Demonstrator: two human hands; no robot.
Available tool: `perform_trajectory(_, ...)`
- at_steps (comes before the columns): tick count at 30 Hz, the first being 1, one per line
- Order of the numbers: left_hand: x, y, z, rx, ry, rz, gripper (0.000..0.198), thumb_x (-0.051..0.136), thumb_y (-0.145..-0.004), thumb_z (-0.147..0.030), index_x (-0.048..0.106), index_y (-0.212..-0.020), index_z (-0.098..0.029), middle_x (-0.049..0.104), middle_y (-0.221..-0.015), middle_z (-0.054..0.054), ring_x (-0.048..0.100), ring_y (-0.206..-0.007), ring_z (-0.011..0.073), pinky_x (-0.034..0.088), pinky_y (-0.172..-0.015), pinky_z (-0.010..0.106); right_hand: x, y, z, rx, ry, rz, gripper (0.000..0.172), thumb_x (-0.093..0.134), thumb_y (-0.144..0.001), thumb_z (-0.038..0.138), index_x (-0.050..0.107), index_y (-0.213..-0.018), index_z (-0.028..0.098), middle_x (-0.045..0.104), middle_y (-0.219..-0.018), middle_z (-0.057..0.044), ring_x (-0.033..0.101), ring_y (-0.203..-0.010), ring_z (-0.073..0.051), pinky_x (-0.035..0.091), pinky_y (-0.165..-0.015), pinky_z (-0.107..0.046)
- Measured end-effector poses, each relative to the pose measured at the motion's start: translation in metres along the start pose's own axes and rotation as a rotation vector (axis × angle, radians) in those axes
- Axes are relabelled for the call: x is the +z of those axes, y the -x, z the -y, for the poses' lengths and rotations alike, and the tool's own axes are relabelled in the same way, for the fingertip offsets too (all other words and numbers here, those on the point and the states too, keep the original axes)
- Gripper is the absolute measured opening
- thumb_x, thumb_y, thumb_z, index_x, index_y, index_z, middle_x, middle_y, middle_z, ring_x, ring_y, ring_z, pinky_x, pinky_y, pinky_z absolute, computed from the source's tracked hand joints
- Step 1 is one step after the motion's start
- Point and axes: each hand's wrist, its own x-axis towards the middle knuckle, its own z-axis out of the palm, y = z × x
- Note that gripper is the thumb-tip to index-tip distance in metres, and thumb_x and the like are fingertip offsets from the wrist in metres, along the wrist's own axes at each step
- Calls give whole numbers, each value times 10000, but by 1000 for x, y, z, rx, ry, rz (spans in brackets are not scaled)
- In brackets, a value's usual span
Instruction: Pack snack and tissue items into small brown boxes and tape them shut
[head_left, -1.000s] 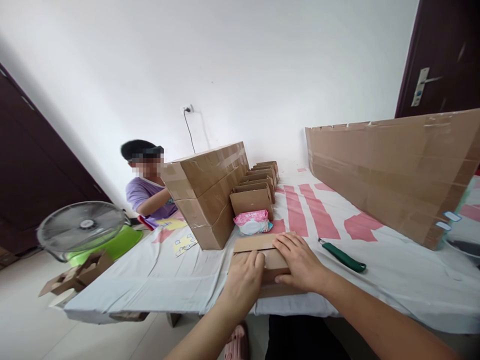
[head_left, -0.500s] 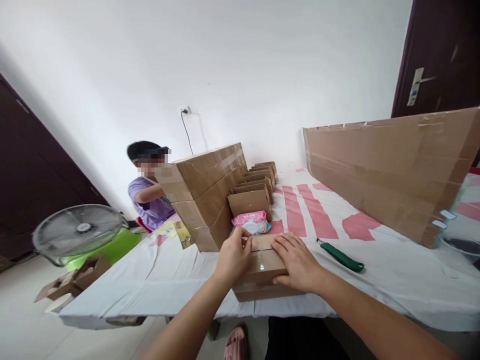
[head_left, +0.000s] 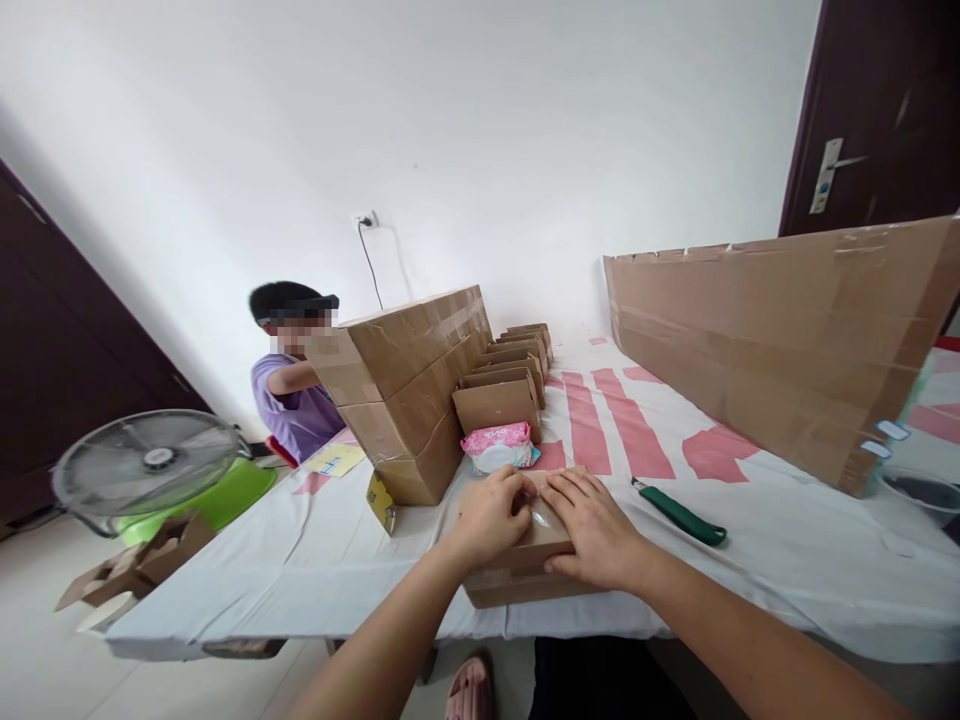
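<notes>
Here, box point(head_left: 532, 553) sits at near edge of table point(head_left: 300, 575), behind it wipes point(head_left: 496, 452), right of it cutter point(head_left: 681, 515). Right hand point(head_left: 596, 528) lies across box, thumb and fingers apart; left hand point(head_left: 493, 515) curled on top, cannot tell if grip pinches anything.

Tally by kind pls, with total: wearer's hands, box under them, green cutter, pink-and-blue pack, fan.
Wearer's hands, left hand and right hand: 2
Box under them: 1
Green cutter: 1
Pink-and-blue pack: 1
Fan: 1
Total: 6
</notes>
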Motion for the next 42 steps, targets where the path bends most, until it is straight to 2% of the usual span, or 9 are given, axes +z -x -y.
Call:
perform_trajectory(3,4,1,1,-13,-5,-24,154,509,-729,-159,614,-822,-220,619,-934,9,589,-798,165,429,-724,272,0,0,0,-4,4,-17,875,751,-619,581,481,-1332,151,455,-1421,-147,352,-1323,-321,190,-1149,-489)
perform_trajectory(8,6,1,0,0,-26,-41,234,503,-745,-154,603,-949,-209,605,-987,30,590,-848,180,428,-755,290,0,0,0,0,-1,3,922,753,-620,578,443,-1371,141,430,-1446,-146,334,-1338,-320,199,-1151,-485)
perform_trajectory(13,7,3,-2,-3,-12,-61,136,508,-739,-136,596,-811,-209,596,-909,14,587,-791,164,429,-724,275,-1,0,1,2,-2,8,868,756,-623,567,485,-1330,140,447,-1432,-141,335,-1338,-315,183,-1162,-479)
perform_trajectory(18,8,4,-2,-5,-6,-63,193,507,-745,-124,597,-894,-206,596,-976,27,588,-850,170,434,-776,282,-2,0,2,3,10,11,908,762,-622,559,456,-1361,128,440,-1440,-142,338,-1336,-324,191,-1160,-483)
perform_trajectory(22,7,3,-1,-20,0,-42,139,518,-729,-119,587,-806,-211,591,-931,6,587,-797,150,431,-730,265,-1,1,2,0,13,-1,865,760,-618,565,492,-1326,147,451,-1430,-132,345,-1331,-319,199,-1156,-479)
perform_trajectory(28,7,5,-2,-28,-14,-59,209,500,-749,-148,596,-924,-207,597,-1003,30,585,-824,170,421,-747,291,-1,1,2,-1,5,-1,874,750,-629,566,471,-1345,150,443,-1436,-135,338,-1336,-315,203,-1152,-489)
perform_trajectory(33,7,5,-1,-42,-4,-57,118,508,-736,-164,587,-812,-205,591,-937,19,579,-760,159,414,-680,278,-1,2,3,3,14,-4,858,754,-626,564,493,-1326,141,448,-1434,-135,340,-1336,-316,198,-1156,-479)
perform_trajectory(38,7,5,1,-34,25,-67,217,518,-722,-157,591,-918,-212,590,-994,24,584,-796,161,421,-712,273,0,3,2,-1,14,6,884,746,-633,568,468,-1353,138,433,-1448,-140,326,-1348,-320,191,-1158,-486)
perform_trajectory(42,7,4,3,-40,88,-61,105,538,-713,-163,585,-792,-214,592,-941,5,567,-725,143,418,-669,257,0,3,1,-4,16,0,876,753,-625,562,482,-1342,137,438,-1444,-138,329,-1346,-318,192,-1157,-483)
